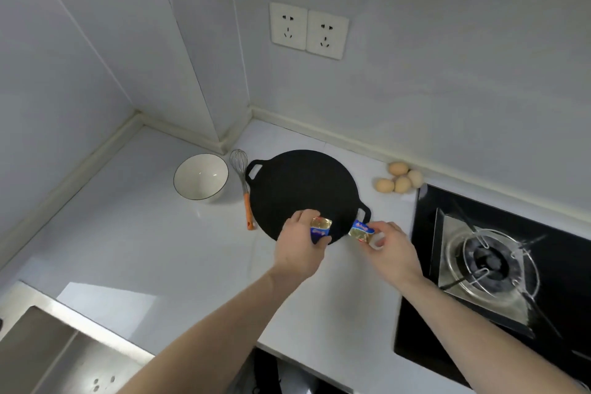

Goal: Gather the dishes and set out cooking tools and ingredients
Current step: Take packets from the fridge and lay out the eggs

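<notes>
From the head camera, your left hand [299,246] is gripping a gold-and-blue foil butter packet [320,228] over the near edge of the black griddle pan [303,189], while your right hand [388,248] is pinching a second butter packet [361,232] just beside the pan's near handle. The packets' print is blurring beyond reading. Everything is sitting on a white countertop [144,233], with a white bowl [200,176], whisk [243,182], four eggs [399,177] and gas stove [492,262] nearby.

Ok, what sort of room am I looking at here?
A home kitchen, most likely: a gas burner set in the white counter, a steel sink, and eggs beside a black griddle pan.
</notes>
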